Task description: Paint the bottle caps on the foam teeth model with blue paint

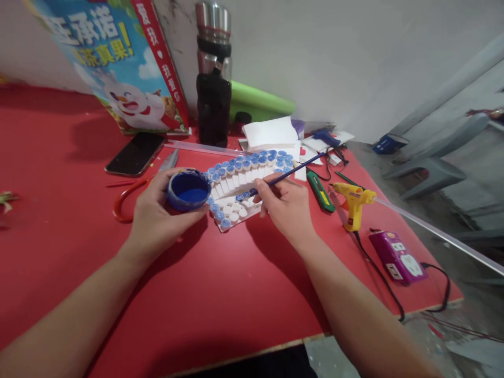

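Right hand [286,207] pinching paintbrush [296,169] near white discs [234,216] (left hand [154,220] clasping paint jar [190,206]).

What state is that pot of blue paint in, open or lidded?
Open. The paint pot in the left hand has no lid over its mouth, and blue paint shows inside.

A white model [232,184] is laid on the red bench [220,294], its band of pale slats bordered by small round pieces, painted blue along the far and left edges and mostly left white in front. A slim dark-blue brush [291,174] is held aslant, tip lowered to those pieces. Beside them, an open jar [189,202] of deep-blue paint is held tilted.
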The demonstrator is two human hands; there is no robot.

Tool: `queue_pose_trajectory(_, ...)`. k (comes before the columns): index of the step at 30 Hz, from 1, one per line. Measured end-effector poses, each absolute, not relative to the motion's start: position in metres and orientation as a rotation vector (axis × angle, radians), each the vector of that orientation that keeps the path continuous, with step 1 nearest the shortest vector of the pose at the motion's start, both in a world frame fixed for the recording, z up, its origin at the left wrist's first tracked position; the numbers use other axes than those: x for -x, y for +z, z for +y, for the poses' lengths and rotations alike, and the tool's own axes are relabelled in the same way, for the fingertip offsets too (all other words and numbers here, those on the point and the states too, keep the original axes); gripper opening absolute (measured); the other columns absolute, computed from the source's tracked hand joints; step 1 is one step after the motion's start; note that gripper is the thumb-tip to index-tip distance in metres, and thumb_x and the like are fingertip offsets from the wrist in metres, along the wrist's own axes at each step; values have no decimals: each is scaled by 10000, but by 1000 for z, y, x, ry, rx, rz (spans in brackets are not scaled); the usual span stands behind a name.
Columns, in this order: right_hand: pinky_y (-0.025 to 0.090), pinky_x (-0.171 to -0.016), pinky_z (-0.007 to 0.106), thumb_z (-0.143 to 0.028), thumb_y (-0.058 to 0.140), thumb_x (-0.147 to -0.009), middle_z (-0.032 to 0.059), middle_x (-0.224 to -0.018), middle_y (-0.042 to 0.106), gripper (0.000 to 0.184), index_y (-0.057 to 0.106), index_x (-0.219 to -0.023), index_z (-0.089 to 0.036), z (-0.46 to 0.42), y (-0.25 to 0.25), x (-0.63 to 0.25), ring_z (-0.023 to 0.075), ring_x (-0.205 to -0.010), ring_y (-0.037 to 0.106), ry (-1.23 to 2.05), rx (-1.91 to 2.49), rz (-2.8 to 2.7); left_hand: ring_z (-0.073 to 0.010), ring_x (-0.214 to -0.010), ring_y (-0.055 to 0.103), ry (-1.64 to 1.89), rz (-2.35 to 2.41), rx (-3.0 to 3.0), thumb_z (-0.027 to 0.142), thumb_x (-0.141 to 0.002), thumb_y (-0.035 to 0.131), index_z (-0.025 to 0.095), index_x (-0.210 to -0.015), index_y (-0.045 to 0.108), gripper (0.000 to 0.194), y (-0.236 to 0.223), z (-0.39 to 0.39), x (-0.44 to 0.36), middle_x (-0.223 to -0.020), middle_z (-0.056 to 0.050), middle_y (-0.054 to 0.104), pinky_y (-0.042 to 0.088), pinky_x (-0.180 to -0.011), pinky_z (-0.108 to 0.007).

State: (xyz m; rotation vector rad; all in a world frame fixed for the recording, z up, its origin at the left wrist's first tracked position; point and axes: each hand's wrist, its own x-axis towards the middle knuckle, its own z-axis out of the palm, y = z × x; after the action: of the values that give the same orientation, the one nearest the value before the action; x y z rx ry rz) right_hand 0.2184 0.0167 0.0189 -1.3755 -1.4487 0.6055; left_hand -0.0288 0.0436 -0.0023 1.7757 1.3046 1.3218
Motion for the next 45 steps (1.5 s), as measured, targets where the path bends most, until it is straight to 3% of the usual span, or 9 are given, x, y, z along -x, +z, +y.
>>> queue_pose_trajectory(8, 495, -501, 260, -508, 692, -1004, -3, -681, 734, 356, 688, -817, -206, 16, 19, -220, 119, -448, 632, 659, 1351, -1399, -307, -1204, 720, 1309, 1293, -1768, 321, -683, 927, 203, -1281, 686, 656, -3, 45, 31, -1302, -71, 759, 566, -1102, -456)
queue_pose_trajectory(15, 509, -503, 270, -453, 702, -1018, -15, -670, 738, 303, 685, -824, -221, 13, 20, -223, 126, -442, 642, 489, 1373, -1405, -304, -1171, 738, 1362, 1301, -1747, 342, -691, 909, 214, -1218, 682, 589, -1, 46, 29, -1243, -66, 766, 595, -1084, -476)
queue_pose_trajectory(19, 500, -459, 274, -400, 714, -1021, -14, -689, 749, 243, 712, -854, -223, 9, 25, -223, 127, -437, 632, 488, 1310, -1352, -292, -1225, 731, 1423, 1296, -1692, 317, -716, 915, 221, -1256, 668, 601, -4, 47, 30, -1314, -77, 755, 589, -1127, -469)
queue_pose_trajectory(27, 482, -416, 266, -409, 749, -1004, 3, -697, 757, 227, 728, -884, -218, 5, 36, -220, 124, -436, 604, 510, 1231, -1190, -342, -1395, 652, 1285, 1213, -1588, 341, -715, 933, 218, -1327, 654, 684, -1, 49, 29, -1472, -142, 691, 513, -1232, -505)
queue_pose_trajectory(31, 555, -525, 280, -332, 771, -993, 23, -756, 767, 134, 776, -889, -247, -2, 64, -235, 138, -552, 665, 563, 1135, -973, -360, -1443, 618, 1236, 1202, -1521, 343, -687, 951, 217, -1308, 657, 699, -2, 51, 31, -1549, -163, 635, 516, -1231, -512)
queue_pose_trajectory(34, 556, -528, 282, -414, 777, -986, 11, -692, 716, 183, 803, -868, -277, -10, 81, -251, 153, -586, 659, 772, 1086, -881, -372, -1454, 611, 1220, 1187, -1439, 361, -655, 979, 214, -1339, 653, 772, -5, 53, 33, -1611, -174, 583, 525, -1222, -517)
queue_pose_trajectory(37, 548, -497, 276, -483, 820, -935, -17, -586, 621, 278, 771, -782, -256, -20, 78, -259, 132, -509, 568, 988, 1156, -823, -387, -1459, 607, 1168, 1173, -1374, 380, -631, 999, 211, -1409, 628, 878, -8, 57, 34, -1622, -187, 573, 511, -1230, -549)
queue_pose_trajectory(40, 539, -499, 240, -444, 856, -899, -18, -601, 639, 252, 774, -777, -240, -24, 57, -259, 120, -532, 587, 989, 1253, -741, -410, -1485, 579, 1118, 1202, -1420, 397, -620, 1007, 220, -1409, 642, 887, -10, 59, 35, -1636, -186, 561, 482, -1246, -589)
queue_pose_trajectory(45, 697, -736, 407, -471, 893, -844, -35, -573, 622, 322, 727, -718, -225, -12, 25, -265, 134, -533, 587, 1091, 1215, -661, -438, -1435, 611, 1060, 1264, -1554, 409, -628, 989, 242, -1350, 692, 798, -10, 58, 38, -1618, -176, 581, 510, -1204, -626)
